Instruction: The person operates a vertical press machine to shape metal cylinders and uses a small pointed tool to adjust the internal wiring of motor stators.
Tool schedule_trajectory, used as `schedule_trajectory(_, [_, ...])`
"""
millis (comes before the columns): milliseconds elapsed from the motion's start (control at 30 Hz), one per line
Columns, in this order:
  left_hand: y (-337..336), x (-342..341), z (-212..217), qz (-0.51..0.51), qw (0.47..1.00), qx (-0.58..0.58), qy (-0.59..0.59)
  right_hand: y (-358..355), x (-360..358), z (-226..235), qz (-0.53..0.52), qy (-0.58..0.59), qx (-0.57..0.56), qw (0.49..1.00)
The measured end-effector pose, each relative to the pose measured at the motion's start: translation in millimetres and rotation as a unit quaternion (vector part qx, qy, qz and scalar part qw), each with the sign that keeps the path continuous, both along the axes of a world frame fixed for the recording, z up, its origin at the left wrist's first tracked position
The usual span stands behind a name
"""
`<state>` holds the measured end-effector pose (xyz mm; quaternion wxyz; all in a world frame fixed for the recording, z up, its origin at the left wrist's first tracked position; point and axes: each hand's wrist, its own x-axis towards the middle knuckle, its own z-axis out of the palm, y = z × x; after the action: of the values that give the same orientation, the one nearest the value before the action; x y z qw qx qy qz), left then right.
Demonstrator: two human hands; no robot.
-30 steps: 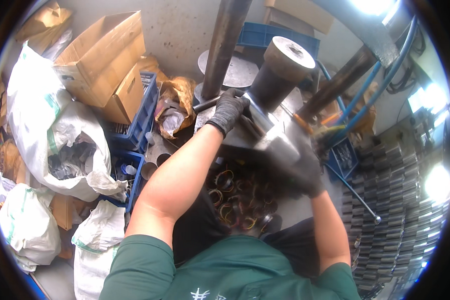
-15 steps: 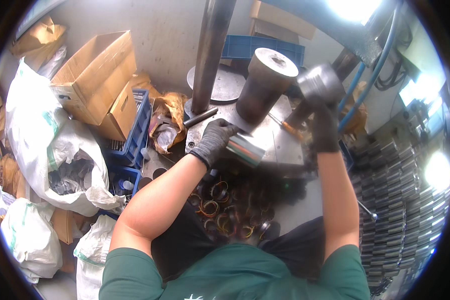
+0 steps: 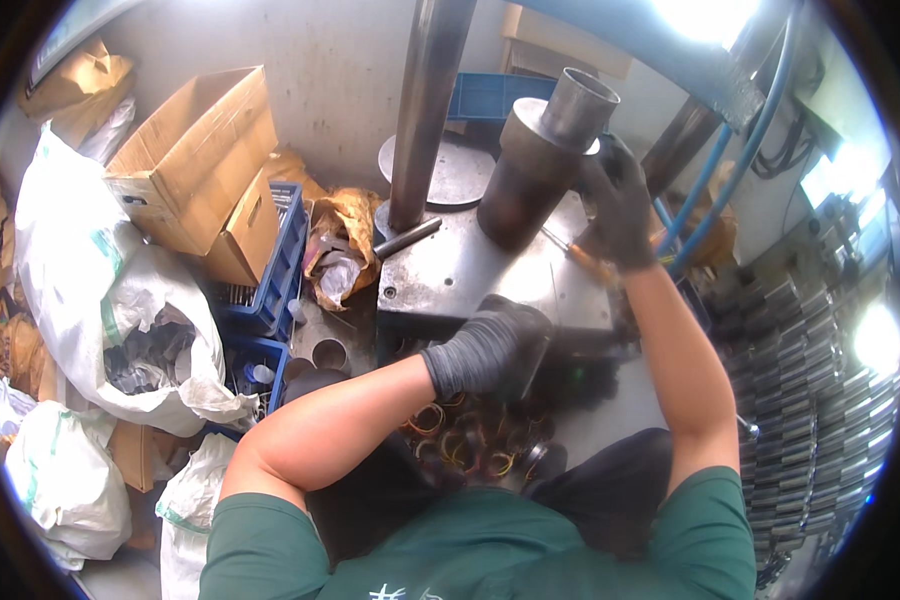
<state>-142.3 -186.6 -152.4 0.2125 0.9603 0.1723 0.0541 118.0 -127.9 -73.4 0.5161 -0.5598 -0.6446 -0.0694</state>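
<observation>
Sitting on dark thick cylindrical metal post (image 3: 515,205): smooth grey hollow metal cylinder (image 3: 573,115), open end up. Right dark-gloved hand (image 3: 620,200) just right of post, fingers half-curled, open, arm extended. Left grey-gloved hand (image 3: 500,340) bodyward of post, blurred; can't tell its grip.

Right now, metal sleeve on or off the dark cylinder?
On: the metal sleeve sits atop the dark cylinder, its hollow end facing up.

A flat, pale grey wall (image 3: 335,75) stands at the back. A big, bright white light (image 3: 710,18) glows up top. Some plain grey floor (image 3: 120,578) shows at the bottom left.
</observation>
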Motion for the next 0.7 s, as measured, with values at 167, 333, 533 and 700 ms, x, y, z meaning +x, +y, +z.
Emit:
schedule_trajectory(167, [-34.8, 0.7, -10.2, -0.14, 0.979, 0.048, -0.142, -170.8, -25.0, -75.6, 0.088, 0.087, -0.353, 0.927])
schedule_trajectory(333, [-64.5, 8.9, -36.4, -0.242, 0.93, 0.069, -0.269, -252.0, -31.7, -92.3, 0.116, 0.36, -0.612, 0.694])
schedule_trajectory(533, [-10.1, 29.3, -15.4, -0.138, 0.975, -0.017, -0.171, -296.3, 25.9, -132.6, 0.084, 0.331, -0.625, 0.702])
schedule_trajectory(700, [72.2, 1.6, -61.2, 0.16, 0.973, 0.162, -0.023, -338.0, 112.6, -116.3, -0.067, 0.272, -0.604, 0.746])
